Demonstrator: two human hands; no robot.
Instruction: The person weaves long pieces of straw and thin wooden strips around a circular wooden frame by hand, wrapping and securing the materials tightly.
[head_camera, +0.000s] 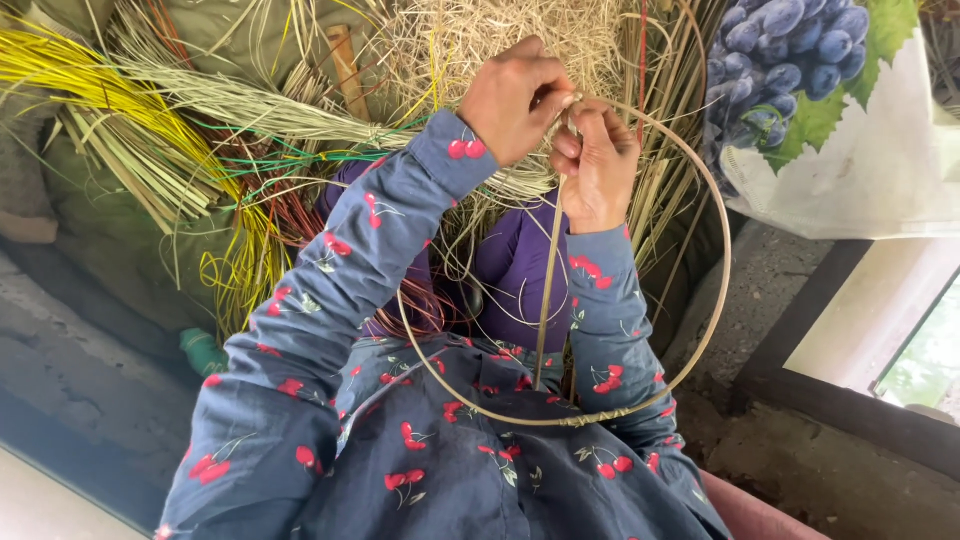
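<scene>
A thin cane hoop (712, 300) stands upright in front of me, wide as my forearms are long. A straight pale strip (548, 290) runs down its middle from top to bottom rim. My left hand (512, 98) is closed at the top of the hoop, pinching where the strip meets the rim. My right hand (598, 170) is right beside it, fingers curled on the same spot. Both sleeves are dark blue with red cherries.
Bundles of dried grass and yellow-dyed straw (110, 100) lie to the left, with loose pale fibre (490, 40) behind the hands. A white bag printed with grapes (830, 120) hangs at right. A purple cloth (515, 265) lies under the hoop. A dark window frame (810, 390) is lower right.
</scene>
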